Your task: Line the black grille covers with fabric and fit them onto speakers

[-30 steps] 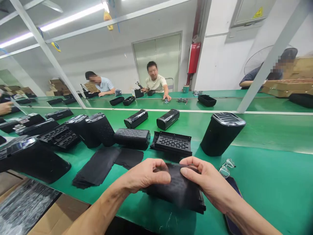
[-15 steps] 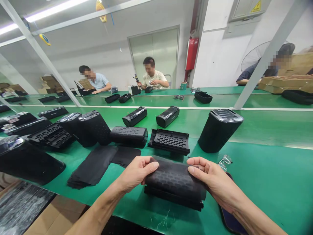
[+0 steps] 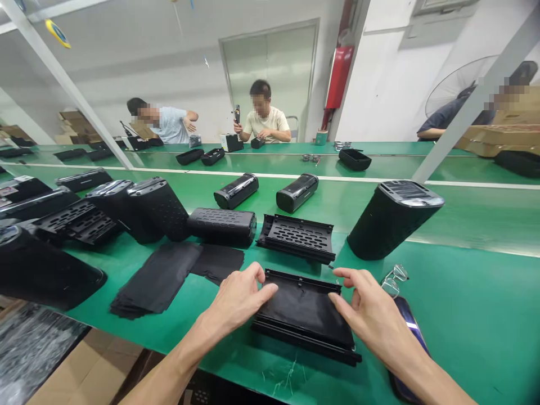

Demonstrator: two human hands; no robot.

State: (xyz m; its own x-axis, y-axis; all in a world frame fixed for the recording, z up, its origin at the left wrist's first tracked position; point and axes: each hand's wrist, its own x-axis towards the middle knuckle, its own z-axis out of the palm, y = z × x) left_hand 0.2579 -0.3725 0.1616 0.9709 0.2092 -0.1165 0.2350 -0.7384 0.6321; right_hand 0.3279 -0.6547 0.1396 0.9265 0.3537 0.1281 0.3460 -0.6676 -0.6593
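Note:
A black plastic half-shell [image 3: 307, 351] lies on the green bench in front of me, its hollow side up. Inside it rests a thin black sheet [image 3: 301, 309], covering the slots. My left hand [image 3: 242, 292] is at the shell's left end, thumb and forefinger apart, the thumb over the sheet's left edge. At the right end is my right hand [image 3: 363, 295], fingers spread and thumb near the sheet's right edge. Neither hand grips anything. Just beyond sits a second slotted half-shell [image 3: 299, 236] without a sheet. A stack of black sheets [image 3: 154, 281] lies to the left.
Tall black housings [image 3: 156, 205] crowd the left side; another black housing [image 3: 390, 225] stands at right. Glasses [image 3: 394, 280] and a phone [image 3: 411, 332] lie near my right arm. Beyond a white rail, co-workers [image 3: 265, 121] sit at a far bench.
The black sheet was held curved above the shell between both hands; it now lies down inside the shell. Both hands have let go and opened. The view has shifted slightly.

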